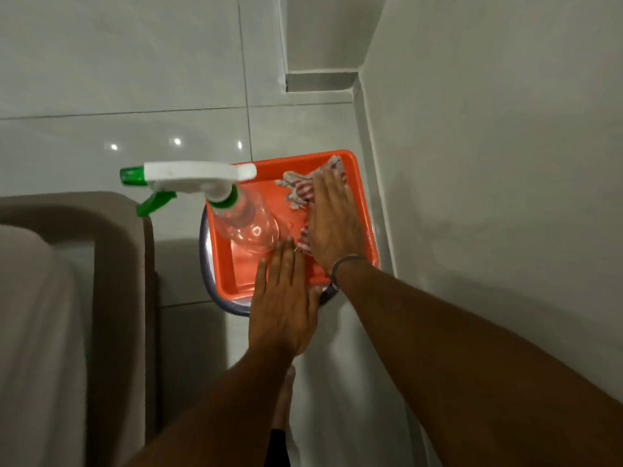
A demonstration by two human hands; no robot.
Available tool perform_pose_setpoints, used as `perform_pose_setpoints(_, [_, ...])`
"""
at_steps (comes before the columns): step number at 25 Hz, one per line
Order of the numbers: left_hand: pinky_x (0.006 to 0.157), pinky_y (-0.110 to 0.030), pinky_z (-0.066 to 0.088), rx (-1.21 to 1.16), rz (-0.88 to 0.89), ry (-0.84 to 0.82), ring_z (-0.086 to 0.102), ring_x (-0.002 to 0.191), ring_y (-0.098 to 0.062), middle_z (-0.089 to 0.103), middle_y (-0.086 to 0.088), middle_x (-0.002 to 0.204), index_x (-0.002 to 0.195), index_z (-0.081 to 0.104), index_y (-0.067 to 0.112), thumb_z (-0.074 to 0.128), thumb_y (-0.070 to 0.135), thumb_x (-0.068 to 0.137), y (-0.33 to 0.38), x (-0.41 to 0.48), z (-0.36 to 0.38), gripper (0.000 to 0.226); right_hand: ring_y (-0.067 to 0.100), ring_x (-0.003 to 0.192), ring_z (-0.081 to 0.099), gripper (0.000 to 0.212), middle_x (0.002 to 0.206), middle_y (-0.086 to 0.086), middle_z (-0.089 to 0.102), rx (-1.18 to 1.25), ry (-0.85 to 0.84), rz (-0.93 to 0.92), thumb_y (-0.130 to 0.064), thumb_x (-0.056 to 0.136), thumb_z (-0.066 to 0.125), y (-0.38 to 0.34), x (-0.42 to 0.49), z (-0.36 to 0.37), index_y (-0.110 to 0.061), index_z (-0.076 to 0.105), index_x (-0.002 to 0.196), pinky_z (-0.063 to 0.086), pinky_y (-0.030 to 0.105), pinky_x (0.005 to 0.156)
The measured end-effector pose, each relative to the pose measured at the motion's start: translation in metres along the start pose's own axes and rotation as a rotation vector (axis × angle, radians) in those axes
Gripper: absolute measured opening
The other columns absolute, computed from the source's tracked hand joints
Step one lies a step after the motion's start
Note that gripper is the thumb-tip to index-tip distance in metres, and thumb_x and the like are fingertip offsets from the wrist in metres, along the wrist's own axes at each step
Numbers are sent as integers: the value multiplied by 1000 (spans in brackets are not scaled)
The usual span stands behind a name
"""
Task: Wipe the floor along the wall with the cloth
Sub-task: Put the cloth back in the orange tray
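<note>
A red-and-white striped cloth (298, 190) lies crumpled in the far right part of an orange tray (269, 170). My right hand (333, 224) lies flat over the cloth, fingers together and pointing away; whether it grips the cloth I cannot tell. My left hand (283, 305) hovers open over the tray's near edge, fingers spread, holding nothing. A clear spray bottle (246, 220) with a white and green trigger head (188, 180) stands in the tray's left half, just beyond my left fingertips.
The tray rests on a round bucket or stool with a dark rim (207, 264). The wall (488, 197) runs along the right, with a skirting strip (374, 183) at its base. A brown-framed bed (118, 264) stands at left. Glossy floor tiles (135, 79) stretch ahead. A bare foot (285, 399) shows below.
</note>
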State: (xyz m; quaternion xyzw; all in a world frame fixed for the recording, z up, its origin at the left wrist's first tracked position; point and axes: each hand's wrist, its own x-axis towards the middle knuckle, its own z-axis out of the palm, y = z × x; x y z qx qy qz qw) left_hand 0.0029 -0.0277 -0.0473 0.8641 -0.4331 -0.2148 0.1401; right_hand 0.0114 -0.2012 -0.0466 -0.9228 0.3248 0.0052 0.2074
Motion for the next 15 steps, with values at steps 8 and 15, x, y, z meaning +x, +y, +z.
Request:
perform_pose_setpoints(8, [127, -67, 36, 57, -13, 92, 39, 161, -40, 45, -20, 171, 165, 45, 1, 38, 43, 111, -12, 5, 30, 68, 33, 163, -12, 88, 177, 16, -10, -182, -189, 123, -53, 108, 41, 20, 19, 64, -11, -10, 166, -8, 51, 131])
perform_pose_setpoints(15, [136, -60, 21, 7, -3, 10, 18, 170, -34, 25, -16, 181, 171, 30, 4, 22, 50, 113, -8, 1, 15, 75, 32, 163, -12, 79, 177, 15, -10, -118, -150, 105, -53, 110, 27, 15, 6, 42, -12, -8, 167, -3, 51, 134])
